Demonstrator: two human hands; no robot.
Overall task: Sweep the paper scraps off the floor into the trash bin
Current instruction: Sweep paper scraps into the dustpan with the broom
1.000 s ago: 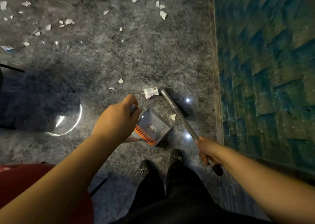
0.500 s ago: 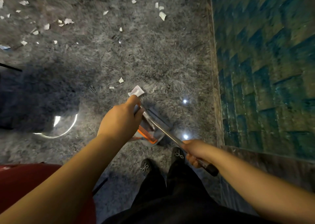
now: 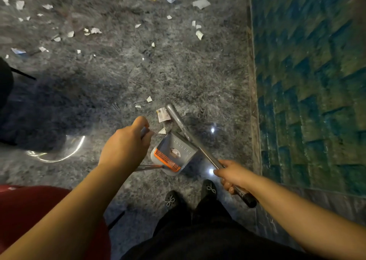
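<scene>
My left hand (image 3: 126, 146) grips the top of the handle of a grey dustpan (image 3: 174, 152) with an orange comb edge; the pan stands on the floor just ahead of my feet with one scrap inside. My right hand (image 3: 230, 173) grips the metal handle of a broom (image 3: 182, 125), whose far end lies past the pan beside a larger paper scrap (image 3: 163, 114). A small scrap (image 3: 162, 130) lies at the pan's mouth. Many more paper scraps (image 3: 95, 30) are scattered farther out on the grey marbled floor. No trash bin is in view.
A blue-green tiled wall (image 3: 309, 81) with a stone skirting runs along the right. A red object (image 3: 29, 216) sits at lower left, and a dark object with thin legs (image 3: 6, 81) at the left edge. My shoes (image 3: 209, 188) stand right behind the pan.
The broom end has swung out from over the pan to the floor beyond it. The larger scrap has shifted right, beside the broom end. The dustpan stays in place.
</scene>
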